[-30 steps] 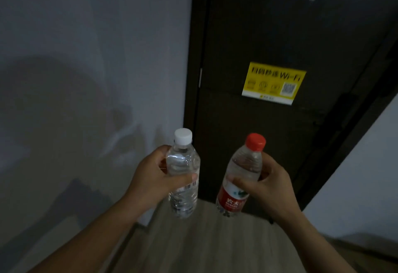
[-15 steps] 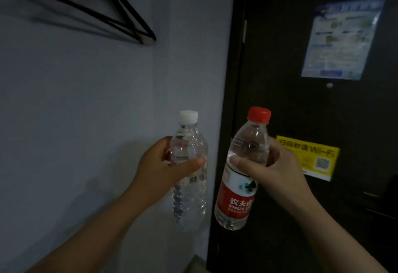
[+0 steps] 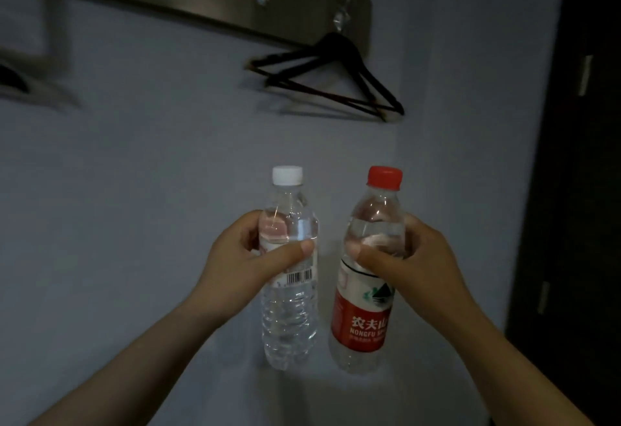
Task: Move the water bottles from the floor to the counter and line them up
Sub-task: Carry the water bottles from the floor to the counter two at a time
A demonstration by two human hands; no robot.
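I carry two water bottles upright in front of a grey wall. My left hand [image 3: 247, 257] grips a clear bottle with a white cap [image 3: 289, 318] around its upper body, thumb across the front. My right hand [image 3: 410, 259] grips a bottle with a red cap and red label [image 3: 364, 321] just above the label. The two bottles hang side by side, a small gap between them. No counter or floor is in view.
A metal hook rail [image 3: 208, 5] is mounted high on the wall, with black clothes hangers [image 3: 331, 82] on its right hook. A dark door [image 3: 578, 156] fills the right edge.
My view has swung left and upward: the dark door slid to the right edge, the floor dropped out, and the hook rail with hangers came into view. Both hands still hold their bottles.
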